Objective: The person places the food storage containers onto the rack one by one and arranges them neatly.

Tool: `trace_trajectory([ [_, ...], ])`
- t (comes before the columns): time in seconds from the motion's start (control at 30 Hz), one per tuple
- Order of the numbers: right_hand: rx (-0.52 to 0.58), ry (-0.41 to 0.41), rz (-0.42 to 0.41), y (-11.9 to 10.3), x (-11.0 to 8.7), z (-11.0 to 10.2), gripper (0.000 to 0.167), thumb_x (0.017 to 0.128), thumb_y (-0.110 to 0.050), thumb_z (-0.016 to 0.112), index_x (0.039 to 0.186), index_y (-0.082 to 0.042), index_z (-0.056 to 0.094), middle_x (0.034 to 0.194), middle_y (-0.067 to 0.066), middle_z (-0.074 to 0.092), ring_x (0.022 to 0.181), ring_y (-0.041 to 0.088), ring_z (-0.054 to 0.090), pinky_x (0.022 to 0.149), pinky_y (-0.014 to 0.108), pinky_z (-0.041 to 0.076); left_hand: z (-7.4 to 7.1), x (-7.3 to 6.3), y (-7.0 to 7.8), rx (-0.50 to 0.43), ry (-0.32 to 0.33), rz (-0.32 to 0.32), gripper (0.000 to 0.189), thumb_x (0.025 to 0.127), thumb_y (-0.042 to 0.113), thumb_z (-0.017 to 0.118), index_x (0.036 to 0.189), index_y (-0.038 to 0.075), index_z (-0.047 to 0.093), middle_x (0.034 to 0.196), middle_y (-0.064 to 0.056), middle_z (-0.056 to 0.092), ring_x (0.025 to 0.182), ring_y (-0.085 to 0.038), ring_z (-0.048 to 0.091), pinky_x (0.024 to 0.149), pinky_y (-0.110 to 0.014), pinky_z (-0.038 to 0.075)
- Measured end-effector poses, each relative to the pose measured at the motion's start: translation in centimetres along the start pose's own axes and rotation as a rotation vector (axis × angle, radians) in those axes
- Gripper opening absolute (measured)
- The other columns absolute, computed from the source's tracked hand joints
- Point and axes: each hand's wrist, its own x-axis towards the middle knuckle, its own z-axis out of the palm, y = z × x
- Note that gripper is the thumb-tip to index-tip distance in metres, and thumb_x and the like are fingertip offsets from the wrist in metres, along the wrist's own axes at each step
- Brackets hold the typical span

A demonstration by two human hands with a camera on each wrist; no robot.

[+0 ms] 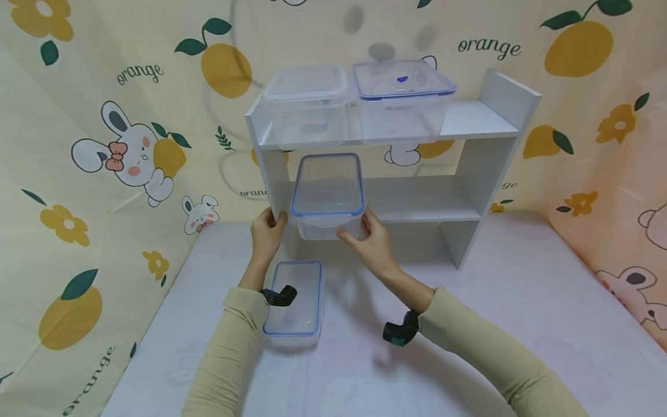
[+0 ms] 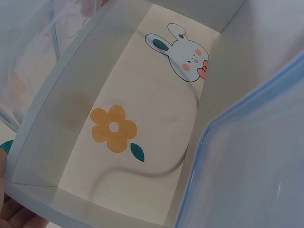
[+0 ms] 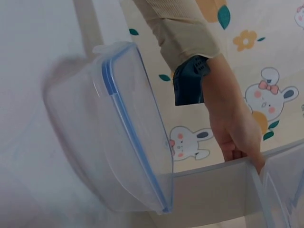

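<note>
My left hand (image 1: 267, 234) grips the front edge of the left side panel of a white two-tier shelf (image 1: 469, 202); the left wrist view shows its fingers (image 2: 21, 216) at the panel edge. At the left end of the middle board, my right hand (image 1: 372, 246) holds a clear food container (image 1: 327, 191) with a blue-rimmed lid by its right front corner, thumb at the front. The container juts out past the board's edge. On the table below lies a second blue-rimmed food container (image 1: 294, 298), partly hidden behind the left wrist's camera.
On the top board stand a clear container with a whitish lid (image 1: 307, 84) and one with a blue-edged lid (image 1: 403, 81). A white cloth covers the table (image 1: 359, 370). Behind hangs a curtain (image 1: 130, 231) printed with oranges and rabbits.
</note>
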Motion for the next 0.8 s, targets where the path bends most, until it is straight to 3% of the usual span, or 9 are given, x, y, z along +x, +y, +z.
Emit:
trace_trajectory([
  [0.57, -0.022, 0.061, -0.011, 0.2, 0.9, 0.7, 0.073, 0.080, 0.002, 0.074, 0.143, 0.005, 0.038, 0.150, 0.024, 0.041, 0.143, 0.035, 0.036, 0.122, 0.042, 0.029, 0.0, 0.1, -0.2, 0.001, -0.001, -0.003, 0.038, 0.094, 0.009, 0.056, 0.126, -0.010, 0.056, 0.125, -0.031, 0.061, 0.118, -0.040, 0.062, 0.100, -0.042, 0.054],
  [0.8, -0.002, 0.094, 0.002, 0.3, 1.4, 0.7, 0.075, 0.079, 0.002, 0.074, 0.143, 0.007, 0.037, 0.148, 0.025, 0.040, 0.143, 0.035, 0.037, 0.122, 0.040, 0.030, -0.1, -0.1, 0.4, 0.005, 0.000, -0.010, 0.038, 0.094, 0.009, 0.056, 0.126, -0.011, 0.056, 0.125, -0.032, 0.061, 0.118, -0.040, 0.061, 0.101, -0.044, 0.053],
])
